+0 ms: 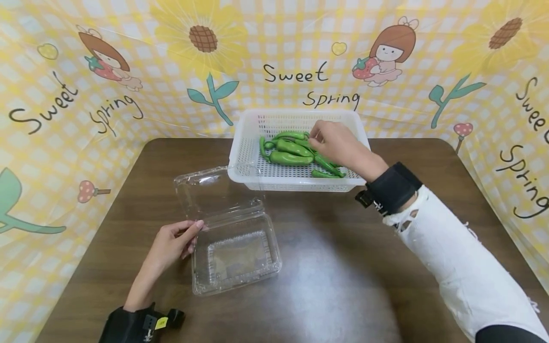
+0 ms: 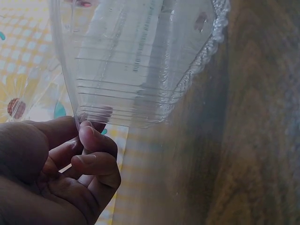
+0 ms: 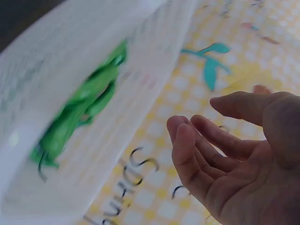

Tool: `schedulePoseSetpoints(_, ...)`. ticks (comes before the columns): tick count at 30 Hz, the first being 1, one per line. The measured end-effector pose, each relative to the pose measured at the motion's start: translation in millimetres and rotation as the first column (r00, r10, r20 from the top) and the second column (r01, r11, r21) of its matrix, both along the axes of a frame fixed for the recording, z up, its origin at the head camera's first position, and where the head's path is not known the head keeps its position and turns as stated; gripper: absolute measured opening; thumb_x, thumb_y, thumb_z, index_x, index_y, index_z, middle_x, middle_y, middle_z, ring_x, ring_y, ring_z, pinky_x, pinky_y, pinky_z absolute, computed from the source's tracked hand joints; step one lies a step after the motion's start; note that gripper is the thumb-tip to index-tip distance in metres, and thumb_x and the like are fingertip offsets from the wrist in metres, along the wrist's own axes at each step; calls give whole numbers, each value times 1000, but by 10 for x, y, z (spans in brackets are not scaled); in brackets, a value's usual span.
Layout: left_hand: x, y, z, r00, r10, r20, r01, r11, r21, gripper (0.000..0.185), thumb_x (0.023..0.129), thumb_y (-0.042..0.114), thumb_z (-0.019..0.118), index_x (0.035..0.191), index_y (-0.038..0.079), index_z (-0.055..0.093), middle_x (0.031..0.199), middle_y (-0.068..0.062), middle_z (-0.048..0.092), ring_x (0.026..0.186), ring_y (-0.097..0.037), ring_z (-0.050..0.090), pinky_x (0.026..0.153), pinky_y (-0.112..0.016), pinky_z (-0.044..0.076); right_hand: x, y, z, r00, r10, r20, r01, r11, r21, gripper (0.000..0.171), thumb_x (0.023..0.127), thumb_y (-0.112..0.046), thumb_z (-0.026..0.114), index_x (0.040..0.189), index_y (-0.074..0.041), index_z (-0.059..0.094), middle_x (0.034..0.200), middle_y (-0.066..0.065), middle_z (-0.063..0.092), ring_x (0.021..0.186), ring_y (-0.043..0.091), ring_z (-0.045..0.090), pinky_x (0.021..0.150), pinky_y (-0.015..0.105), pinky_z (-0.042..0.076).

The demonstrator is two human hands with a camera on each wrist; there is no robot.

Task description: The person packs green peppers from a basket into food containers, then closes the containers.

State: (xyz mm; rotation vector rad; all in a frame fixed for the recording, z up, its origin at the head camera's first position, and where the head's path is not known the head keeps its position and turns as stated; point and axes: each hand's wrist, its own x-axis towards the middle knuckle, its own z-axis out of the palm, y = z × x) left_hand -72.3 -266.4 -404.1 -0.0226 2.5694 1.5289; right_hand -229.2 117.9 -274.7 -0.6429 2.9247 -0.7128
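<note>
A clear plastic clamshell box sits on the table with its lid folded back. My left hand pinches the box's left edge near the hinge, thumb on top; the left wrist view shows the same grip on the clear plastic. Several green peppers lie in a white perforated basket. Above the basket's right part is my right hand. In the right wrist view its bent fingers stand apart from the thumb, with nothing between them.
The brown wooden table carries both containers, with the basket at its far edge behind the box. A yellow checked cloth printed with flowers and lettering hangs around the back and sides.
</note>
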Motion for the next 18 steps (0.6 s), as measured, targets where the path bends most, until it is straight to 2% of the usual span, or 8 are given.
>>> schedulePoseSetpoints(4,4,1,-4,1000,1,-1,-1,1000,3,39,102,35,57,109,0,71,66,-3,56,50,-13,49,43,-29,45,-188,96,-14,999,17,27,-21,989,146,31,101,-19,53,121,5,58,113,23,66,95,33,64,88,45,53)
schedulePoseSetpoints(9,13,5,-5,1000,-4,-12,4,1000,-1,36,102,33,57,107,0,71,67,-4,56,50,-14,49,43,-30,45,-384,149,-85,997,33,67,-51,953,299,28,100,-21,57,109,5,61,100,19,66,77,25,59,73,36,49)
schedulePoseSetpoints(14,23,9,-3,1000,0,-14,0,1000,-9,36,102,33,57,107,1,72,67,-5,56,51,-14,49,42,-30,46,-556,170,-126,996,41,76,-66,925,373,24,99,-22,58,89,0,58,72,7,51,61,19,46,61,30,39)
schedulePoseSetpoints(18,30,6,-9,1000,5,-14,-5,1000,-12,36,102,34,57,107,1,72,66,-6,56,51,-13,48,42,-30,45,-648,142,-141,995,54,84,-83,911,405,26,97,-20,60,79,-4,52,66,2,40,59,18,41,60,30,36)
